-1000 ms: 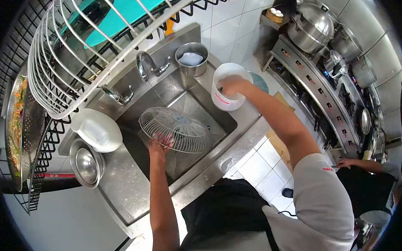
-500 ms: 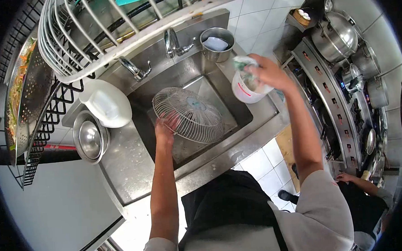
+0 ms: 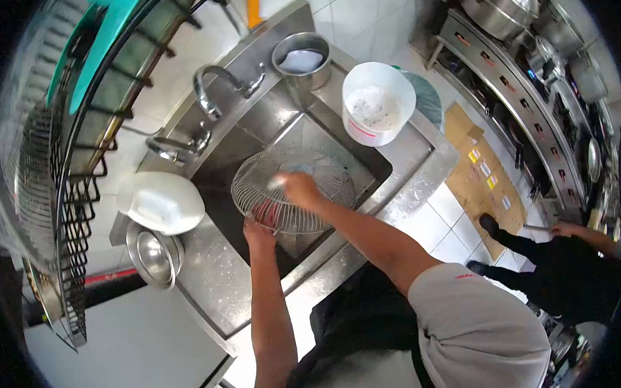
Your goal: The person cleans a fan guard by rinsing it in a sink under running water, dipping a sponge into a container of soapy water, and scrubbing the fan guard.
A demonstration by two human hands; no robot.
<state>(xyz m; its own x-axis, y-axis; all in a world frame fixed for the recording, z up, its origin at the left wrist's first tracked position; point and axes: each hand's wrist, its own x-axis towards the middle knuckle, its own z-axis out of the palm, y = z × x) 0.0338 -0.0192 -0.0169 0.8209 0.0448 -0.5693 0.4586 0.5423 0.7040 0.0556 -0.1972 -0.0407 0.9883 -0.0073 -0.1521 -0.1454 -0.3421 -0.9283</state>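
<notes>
A round wire fan guard (image 3: 330,169) with a pale centre is held over the sink basin (image 3: 368,157). My left hand (image 3: 259,232) is closed around its near-left rim, the fingers showing through the wires. On top of the guard is my right hand (image 3: 300,190), closed and smeared by motion. A small whitish piece, perhaps a scrubbing sponge or cloth, shows at its fingertips. To the right of the basin, a white plastic bucket (image 3: 355,112) contains foamy liquid. Two curved faucets (image 3: 212,94) rise behind the basin.
At left stand a white plastic container (image 3: 155,201) and steel bowls (image 3: 154,260). A steel pot (image 3: 301,59) sits at the back corner. A wire dish rack (image 3: 81,176) hangs at upper left. Rightward are a stove (image 3: 507,88), flattened cardboard (image 3: 486,179) and another person (image 3: 570,273).
My right hand has left the white bucket and moved left onto the fan guard. My left hand keeps its hold on the rim. The view has shifted and turned.
</notes>
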